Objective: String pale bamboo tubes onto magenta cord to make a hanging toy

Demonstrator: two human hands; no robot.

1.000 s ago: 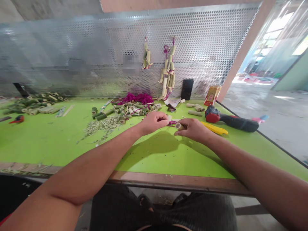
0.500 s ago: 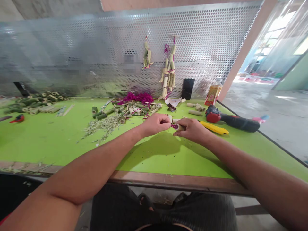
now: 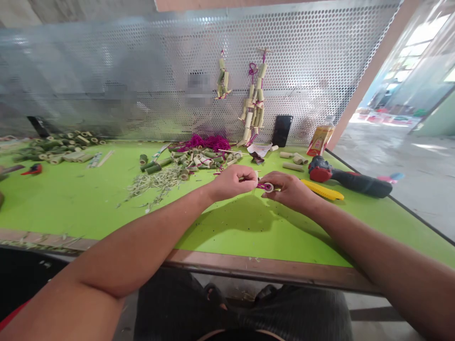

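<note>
My right hand (image 3: 287,189) is closed round a short bamboo tube (image 3: 269,188), its open end turned toward me and to the left. Purple string (image 3: 261,186) runs from that end to my left hand (image 3: 236,182), whose fingers pinch it. Both hands are held close together above the green tabletop (image 3: 227,227). Just beyond the fingers, part of another pale piece shows, mostly hidden by my hands. A yellow utility knife (image 3: 323,190) lies right of my right hand.
A cordless power tool (image 3: 348,177) lies at the right, near a drink bottle (image 3: 321,136). Behind are a phone (image 3: 283,131), a purple string heap (image 3: 206,142), cut bamboo pieces (image 3: 199,158) and shavings (image 3: 156,182). Strung bamboo figures (image 3: 254,97) hang on the perforated metal panel (image 3: 149,71).
The bamboo tube has turned so its open end faces me more. More purple string shows between my hands. The view has shifted slightly, and something brown enters at the left edge.
</note>
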